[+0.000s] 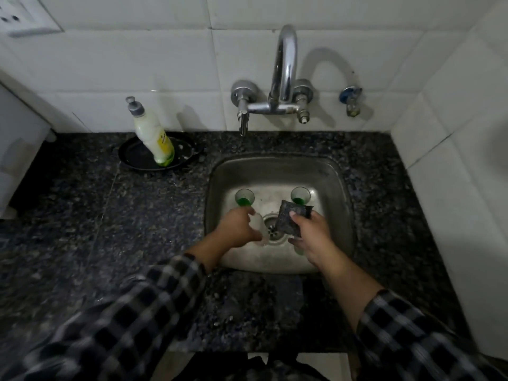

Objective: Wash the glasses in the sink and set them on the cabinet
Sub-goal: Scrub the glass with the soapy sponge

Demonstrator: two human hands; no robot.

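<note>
Steel sink [339, 174] set in a dark speckled counter [110, 229]; drain [270, 228] taken as dial centre.

- Left hand [237, 229]: reaches in from 8 o'clock. Its fingers are curled round the held glass [259, 225], which is pale, motion-blurred and touches the drain's rim at 9 o'clock. Cannot tell whether it is tilted or upright.
- Right hand [312, 237]: comes in from 4 o'clock. Thumb and fingers pinch a dark scrub pad [288, 218], held up over the drain's 2 o'clock edge and apart from the held glass.
- Left glass [244, 198]: upright on the sink floor at 11 o'clock, green at the bottom, just beyond the left hand's knuckles.
- Right glass [300, 196]: upright at 1 o'clock, green at the bottom, partly behind the pad's top edge.
- A greenish piece [299, 251] shows under the right hand at 5 o'clock, mostly hidden; cannot tell what it is.
- Tap [284, 67]: on the tiled wall at 12 o'clock, no water visible from the spout.
- Soap bottle [152, 133]: leaning in a black dish [132, 158] on the counter at 10 o'clock, well apart from the sink.
</note>
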